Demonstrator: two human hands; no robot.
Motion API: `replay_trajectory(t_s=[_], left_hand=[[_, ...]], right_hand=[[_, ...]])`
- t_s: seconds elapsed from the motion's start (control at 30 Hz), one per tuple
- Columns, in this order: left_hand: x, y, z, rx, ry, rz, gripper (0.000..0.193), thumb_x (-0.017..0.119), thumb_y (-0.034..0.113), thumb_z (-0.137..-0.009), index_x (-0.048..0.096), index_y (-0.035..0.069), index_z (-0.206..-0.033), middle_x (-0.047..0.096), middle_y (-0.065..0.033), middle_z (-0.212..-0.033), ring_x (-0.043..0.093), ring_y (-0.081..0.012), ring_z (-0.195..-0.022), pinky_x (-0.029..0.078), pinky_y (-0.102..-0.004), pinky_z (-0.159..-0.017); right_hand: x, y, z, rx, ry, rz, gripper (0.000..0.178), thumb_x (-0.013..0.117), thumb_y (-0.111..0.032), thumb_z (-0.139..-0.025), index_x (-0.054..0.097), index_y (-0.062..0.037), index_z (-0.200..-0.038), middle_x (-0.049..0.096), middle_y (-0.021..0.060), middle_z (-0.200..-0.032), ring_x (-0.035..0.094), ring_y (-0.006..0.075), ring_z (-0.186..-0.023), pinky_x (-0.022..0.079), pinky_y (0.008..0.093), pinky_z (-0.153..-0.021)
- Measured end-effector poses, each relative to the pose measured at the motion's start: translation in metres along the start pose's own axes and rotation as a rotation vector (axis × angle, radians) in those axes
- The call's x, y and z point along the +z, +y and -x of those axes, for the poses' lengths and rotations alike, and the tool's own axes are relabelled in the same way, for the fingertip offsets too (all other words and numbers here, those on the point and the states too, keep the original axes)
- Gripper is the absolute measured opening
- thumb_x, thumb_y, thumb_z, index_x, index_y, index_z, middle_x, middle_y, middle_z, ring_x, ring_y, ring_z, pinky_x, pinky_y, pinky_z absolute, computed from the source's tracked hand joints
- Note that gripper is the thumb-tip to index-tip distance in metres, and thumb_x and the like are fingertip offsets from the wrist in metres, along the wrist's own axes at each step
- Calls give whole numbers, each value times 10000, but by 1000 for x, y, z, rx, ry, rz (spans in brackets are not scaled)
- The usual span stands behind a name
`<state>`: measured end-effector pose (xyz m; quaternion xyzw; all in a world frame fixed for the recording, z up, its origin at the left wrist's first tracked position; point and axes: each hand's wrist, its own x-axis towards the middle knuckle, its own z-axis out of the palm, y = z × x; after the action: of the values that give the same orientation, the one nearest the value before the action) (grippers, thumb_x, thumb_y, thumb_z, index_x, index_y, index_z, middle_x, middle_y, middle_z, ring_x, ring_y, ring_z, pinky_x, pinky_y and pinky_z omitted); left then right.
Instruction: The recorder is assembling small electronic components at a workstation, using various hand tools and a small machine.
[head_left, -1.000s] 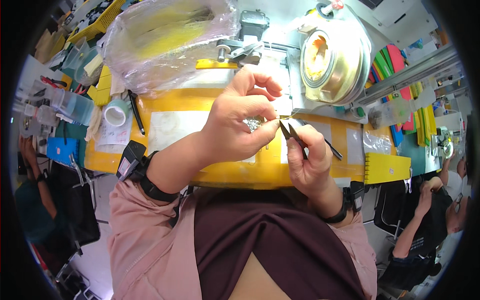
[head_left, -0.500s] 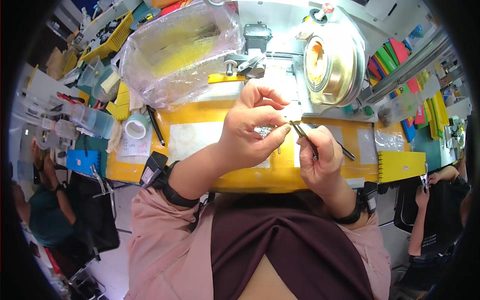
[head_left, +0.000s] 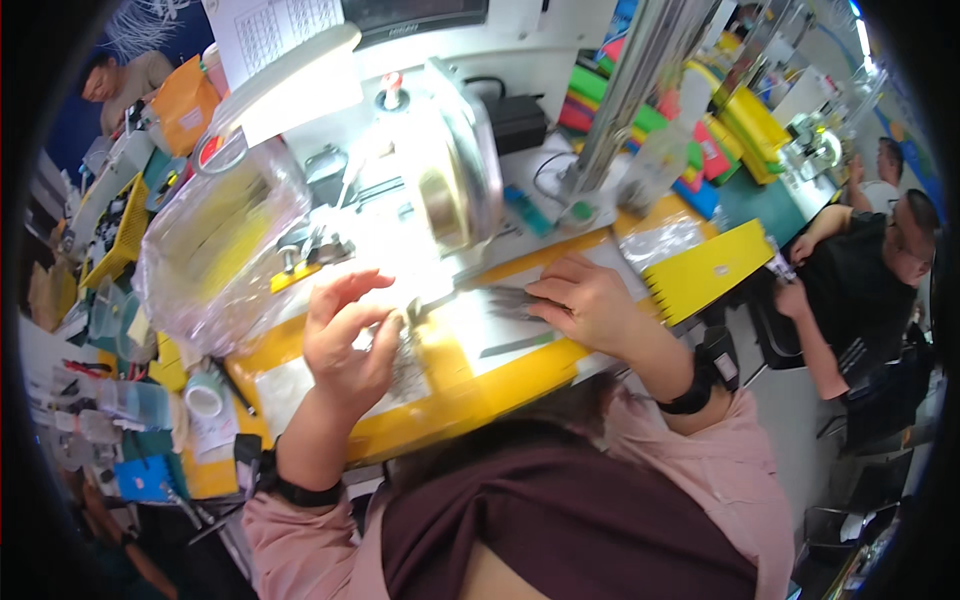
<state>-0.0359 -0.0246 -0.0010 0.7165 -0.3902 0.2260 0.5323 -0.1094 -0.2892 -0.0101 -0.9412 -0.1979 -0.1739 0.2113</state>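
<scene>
My left hand [head_left: 350, 340] is raised over the yellow-covered bench, thumb and fingertips pinched together. Whatever lies in the pinch is too small and blurred to name. Further right, my right hand [head_left: 590, 305] is held low over a white sheet [head_left: 465, 325], its fingers closed at the end of dark tweezers [head_left: 508, 301]. The tweezers are smeared by motion and point left, apart from my left hand. Below them a thin dark stick-like tool [head_left: 515, 346] lies on the sheet.
A brightly lit machine with a round drum [head_left: 445, 190] stands behind my hands. Left of it sits a plastic-wrapped box [head_left: 225, 235]. A tape roll [head_left: 204, 397] and a black pen [head_left: 240, 388] lie at the left. A yellow board [head_left: 710, 265] juts out at the right, near a co-worker [head_left: 860, 280].
My view has turned rightward. My right hand has drawn the tweezers away from my left fingertips, to the right. My left hand keeps its pinch.
</scene>
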Motion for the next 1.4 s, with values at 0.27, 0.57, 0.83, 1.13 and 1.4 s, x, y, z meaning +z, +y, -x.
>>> replay_trajectory(t_s=[0.27,0.57,0.83,1.13,1.4], left_hand=[[0,4,-3,-37,-77,49,112,592,-77,-696,552,2,-766,518,-153,-1013,558,-234,-911,449,-313,-786],[-4,0,2,44,-32,64,137,584,-121,-661,576,-20,-753,468,-151,-1014,578,-241,-894,484,-315,-766],[0,0,-8,49,-31,168,108,609,-84,-692,568,-4,-752,435,-147,-1017,586,-248,-910,496,-311,-726],[-2,5,-3,-31,-34,134,87,619,-47,-708,567,20,-729,420,-142,-1000,597,-241,-896,484,-286,-683],[-7,4,-4,-36,-42,133,81,619,-42,-705,569,21,-719,430,-138,-976,582,-228,-896,481,-279,-684]], right_hand=[[-140,57,-20,527,804,389,263,703,-201,-713,573,-22,-856,540,41,-637,525,138,-586,438,269,-572],[-154,96,-65,690,842,651,408,658,-395,-738,644,8,-801,626,96,-684,614,227,-687,453,341,-594],[-78,-41,-62,-235,439,-752,479,595,-343,-790,460,39,-1044,495,160,-1008,534,203,-761,460,292,-595],[-40,-71,-123,-368,158,-740,55,626,-47,-783,611,5,-796,598,20,-647,542,68,-572,415,196,-527],[-42,-77,-116,-225,51,-607,132,553,-55,-799,566,43,-887,595,119,-892,544,126,-757,431,242,-668]])
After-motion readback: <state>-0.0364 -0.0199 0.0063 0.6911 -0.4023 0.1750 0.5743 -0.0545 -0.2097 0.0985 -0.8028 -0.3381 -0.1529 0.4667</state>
